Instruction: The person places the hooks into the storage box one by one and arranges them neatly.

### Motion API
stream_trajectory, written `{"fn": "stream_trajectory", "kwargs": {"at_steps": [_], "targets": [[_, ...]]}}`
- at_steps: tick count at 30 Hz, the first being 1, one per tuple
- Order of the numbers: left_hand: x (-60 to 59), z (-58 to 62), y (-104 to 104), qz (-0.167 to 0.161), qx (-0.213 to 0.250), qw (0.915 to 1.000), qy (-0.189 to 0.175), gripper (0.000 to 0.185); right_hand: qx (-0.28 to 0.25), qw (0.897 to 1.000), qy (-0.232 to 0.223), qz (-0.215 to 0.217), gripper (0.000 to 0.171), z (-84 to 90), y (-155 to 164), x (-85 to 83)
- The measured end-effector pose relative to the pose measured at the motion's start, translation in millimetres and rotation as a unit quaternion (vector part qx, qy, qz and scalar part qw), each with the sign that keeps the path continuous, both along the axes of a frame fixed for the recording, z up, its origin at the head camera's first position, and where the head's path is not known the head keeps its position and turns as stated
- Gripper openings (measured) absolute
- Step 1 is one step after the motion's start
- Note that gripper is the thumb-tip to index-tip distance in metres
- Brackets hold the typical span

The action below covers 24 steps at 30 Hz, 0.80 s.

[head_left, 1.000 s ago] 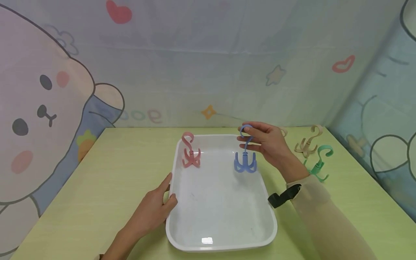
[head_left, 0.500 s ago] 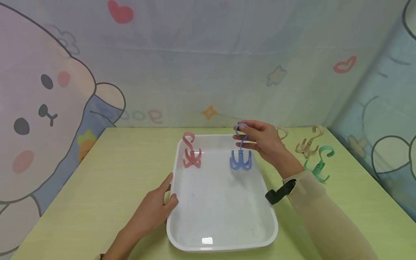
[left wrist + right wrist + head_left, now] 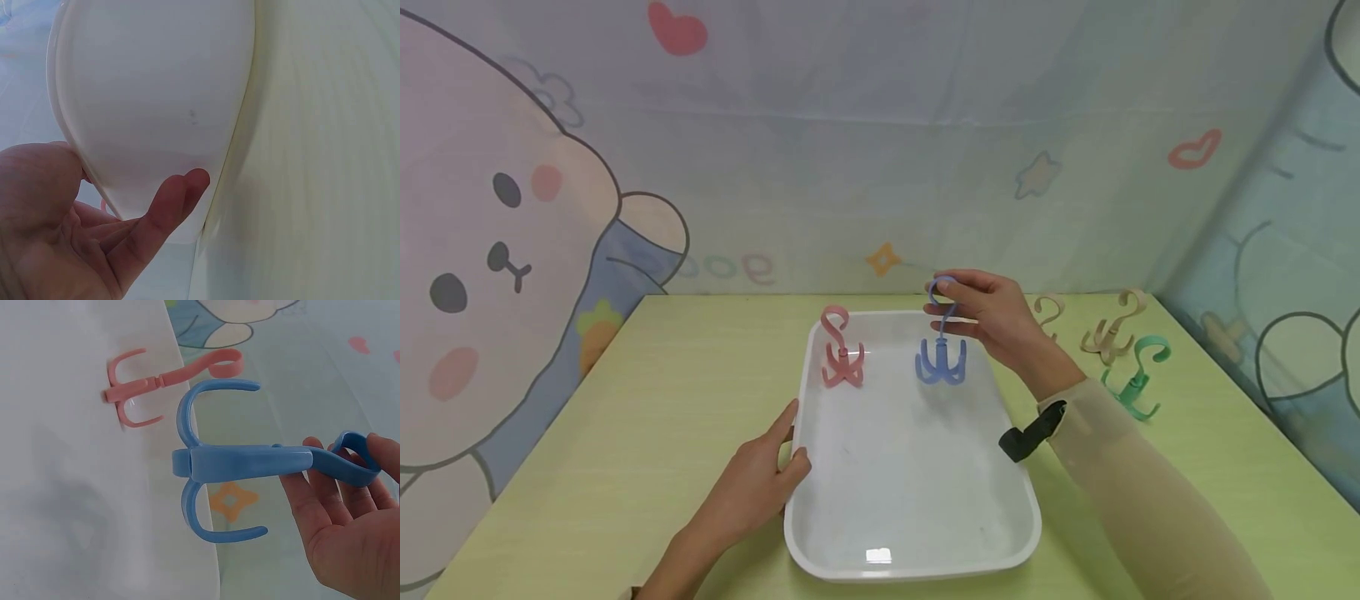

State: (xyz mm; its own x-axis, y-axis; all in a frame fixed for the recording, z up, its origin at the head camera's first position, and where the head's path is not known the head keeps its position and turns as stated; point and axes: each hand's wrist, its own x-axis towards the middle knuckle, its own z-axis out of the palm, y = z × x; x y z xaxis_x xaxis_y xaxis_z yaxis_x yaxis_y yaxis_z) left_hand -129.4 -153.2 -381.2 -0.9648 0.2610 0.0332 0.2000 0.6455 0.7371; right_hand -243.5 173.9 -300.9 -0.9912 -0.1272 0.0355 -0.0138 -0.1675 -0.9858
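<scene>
My right hand (image 3: 996, 321), pinching the blue hook (image 3: 941, 354), has carried it leftward over the tray (image 3: 917, 533) toward the pink hook (image 3: 841, 354); my left hand (image 3: 760, 483) grips the rim.

A blue plastic hook (image 3: 942, 342) with four upcurved prongs hangs upright over the far middle of a white tray (image 3: 917, 533), pinched at its top loop. The shallow, round-cornered tray lies flat on the bench, its left rim gripped midway along.
</scene>
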Motion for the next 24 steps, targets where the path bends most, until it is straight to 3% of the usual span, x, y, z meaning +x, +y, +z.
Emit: {"fn": "stream_trajectory", "kwargs": {"at_steps": [19,24], "targets": [[1.8,-0.4,2,-0.001,0.033,0.9993,-0.017,0.074,-0.011,0.999,-0.032,-0.013,0.034,-11.3,-14,-17.3],[2.5,-1.3,3,-0.001,0.046,0.9987,-0.023,0.074,-0.016,0.999,-0.046,-0.014,0.026,-14.5,-16,-20.5]]}}
